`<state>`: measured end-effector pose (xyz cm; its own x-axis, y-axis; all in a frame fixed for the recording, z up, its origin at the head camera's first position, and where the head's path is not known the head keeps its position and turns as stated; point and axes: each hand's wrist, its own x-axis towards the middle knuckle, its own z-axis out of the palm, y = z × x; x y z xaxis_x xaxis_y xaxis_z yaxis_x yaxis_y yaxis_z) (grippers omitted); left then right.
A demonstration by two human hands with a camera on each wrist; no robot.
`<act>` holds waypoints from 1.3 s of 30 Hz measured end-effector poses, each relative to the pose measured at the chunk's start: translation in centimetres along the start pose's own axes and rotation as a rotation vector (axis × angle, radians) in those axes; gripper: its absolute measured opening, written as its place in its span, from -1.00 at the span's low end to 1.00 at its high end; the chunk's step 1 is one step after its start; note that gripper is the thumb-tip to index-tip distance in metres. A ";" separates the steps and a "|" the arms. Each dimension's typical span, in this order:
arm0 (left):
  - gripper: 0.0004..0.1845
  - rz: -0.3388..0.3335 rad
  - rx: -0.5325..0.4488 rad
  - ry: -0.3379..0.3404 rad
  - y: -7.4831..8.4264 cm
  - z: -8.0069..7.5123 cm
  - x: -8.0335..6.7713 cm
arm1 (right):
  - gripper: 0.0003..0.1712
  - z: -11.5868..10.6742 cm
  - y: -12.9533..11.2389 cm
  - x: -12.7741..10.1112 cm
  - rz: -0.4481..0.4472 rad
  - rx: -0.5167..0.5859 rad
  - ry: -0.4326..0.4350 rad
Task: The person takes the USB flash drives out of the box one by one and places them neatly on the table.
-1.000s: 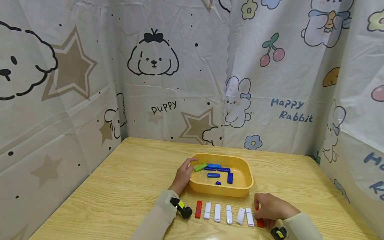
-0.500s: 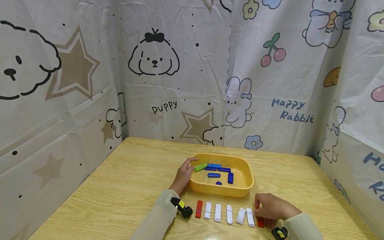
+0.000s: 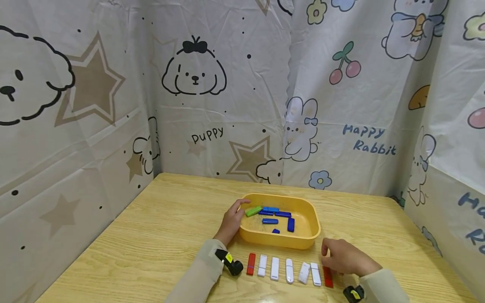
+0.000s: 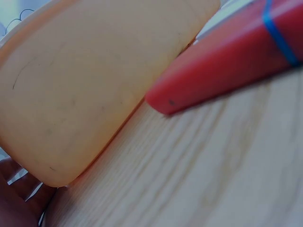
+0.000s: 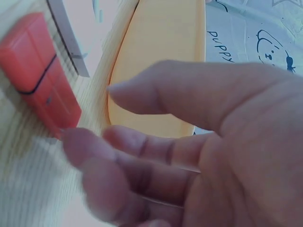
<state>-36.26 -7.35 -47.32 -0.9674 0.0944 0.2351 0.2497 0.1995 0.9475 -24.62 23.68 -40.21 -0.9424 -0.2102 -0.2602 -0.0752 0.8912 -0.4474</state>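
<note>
Sorting looks partway done: seven sticks lined up before the yellow tray [image 3: 307,240], blue and green ones inside. Right hand [image 3: 342,259], fingers loose, apparently empty, hovers over the red stick [image 3: 327,277]; left hand [image 3: 230,221] grips the tray's rim.
</note>
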 end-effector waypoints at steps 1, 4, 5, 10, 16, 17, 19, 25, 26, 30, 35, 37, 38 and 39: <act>-0.62 0.000 -0.002 0.000 0.0 0.0 0.0 | -0.87 -0.1 0.0 0.1 -0.010 -0.008 0.027; -0.62 0.000 -0.002 0.001 0.0 -0.1 0.0 | -0.87 -0.2 -0.2 0.3 -0.026 -0.033 0.112; -0.62 -0.001 -0.001 0.001 0.0 -0.1 0.0 | -0.87 -0.3 -0.3 0.4 -0.029 -0.036 0.141; -0.62 -0.003 0.007 0.006 0.2 -0.2 0.0 | -0.88 -0.6 -0.8 0.6 -0.062 -0.020 0.310; -0.62 -0.004 0.025 0.013 0.6 -0.3 0.1 | -0.82 -0.8 -1.5 1.1 -0.139 0.002 0.521; -0.62 -0.004 0.025 0.010 0.6 -0.2 0.2 | -0.81 -0.8 -1.6 1.2 -0.163 0.001 0.549; -0.62 -0.004 0.022 0.003 0.6 -0.2 0.2 | -0.80 -0.6 -1.8 1.5 -0.211 -0.009 0.592; -0.63 0.001 0.014 -0.003 0.3 0.0 0.1 | -0.74 0.3 -2.4 3.4 -0.297 -0.058 0.586; -0.63 0.003 0.012 -0.004 0.3 0.0 0.1 | -0.73 0.4 -2.6 3.7 -0.305 -0.071 0.573; -0.62 0.010 0.015 0.000 0.3 0.0 0.0 | -0.71 0.5 -3.2 5.3 -0.319 -0.107 0.516; -0.63 0.004 0.029 0.016 0.4 -0.1 -0.1 | -0.65 0.5 -3.7 7.5 -0.274 -0.111 0.419; -0.63 -0.001 0.028 0.015 0.4 -0.1 -0.1 | -0.65 0.6 -3.9 8.2 -0.264 -0.122 0.383; -0.63 -0.005 0.026 0.014 0.4 -0.1 -0.2 | -0.65 0.6 -4.0 8.6 -0.256 -0.129 0.365; -0.63 -0.007 0.026 0.013 0.4 -0.2 -0.2 | -0.65 0.6 -4.1 8.9 -0.250 -0.136 0.349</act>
<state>-36.01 -7.44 -46.91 -0.9696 0.0803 0.2310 0.2434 0.2253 0.9434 -32.50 17.96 -41.19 -0.9417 -0.2980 0.1562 -0.3344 0.8800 -0.3374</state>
